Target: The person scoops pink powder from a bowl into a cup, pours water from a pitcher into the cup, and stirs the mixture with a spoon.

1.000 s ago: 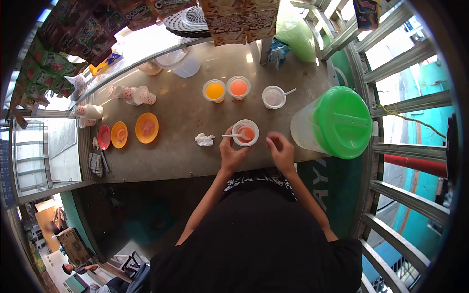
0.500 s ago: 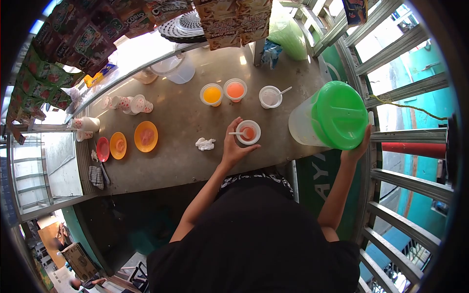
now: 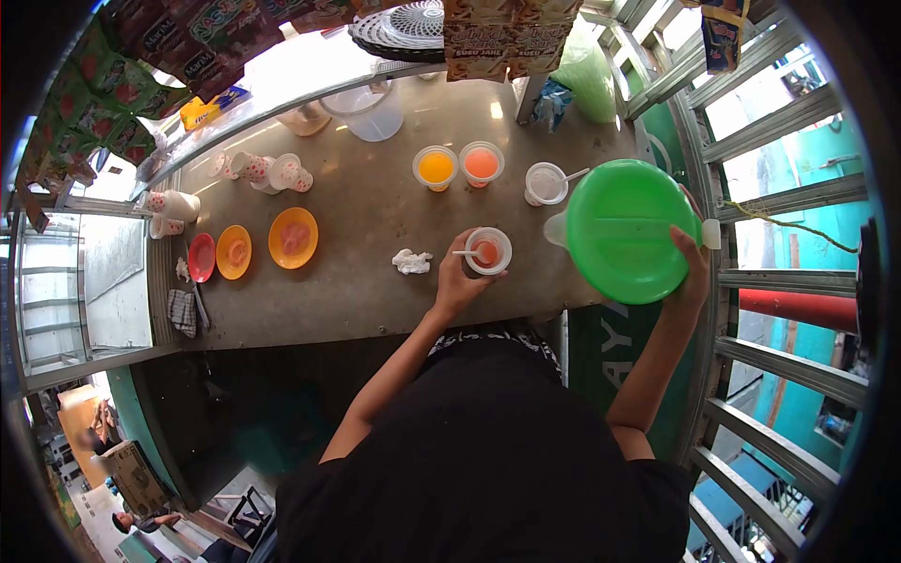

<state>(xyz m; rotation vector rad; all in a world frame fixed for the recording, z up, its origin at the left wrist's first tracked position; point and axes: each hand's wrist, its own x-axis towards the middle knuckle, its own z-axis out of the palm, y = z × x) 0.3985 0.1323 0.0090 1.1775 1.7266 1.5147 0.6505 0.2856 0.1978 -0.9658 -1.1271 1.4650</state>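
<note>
My left hand is wrapped round the near-left side of a small white plastic cup on the counter. Reddish-orange contents show inside, and a white spoon leans on its rim. At the right, my right hand grips the handle side of a pitcher with a green lid. Its pale spout points left towards the cup, a gap apart from it; the lid hides most of the pitcher's body. Beyond stand a cup of yellow drink, a cup of pinkish-orange drink and a whitish cup with a spoon.
A crumpled tissue lies left of my left hand. Orange plates, a red plate and stacked patterned cups stand farther left. A clear tub is at the back. Sachets hang above; metal bars line the right.
My right hand has turned the pitcher, so its lid now faces me more and its spout shows at the left. The left hand keeps holding the cup. The whole view has shifted slightly.
</note>
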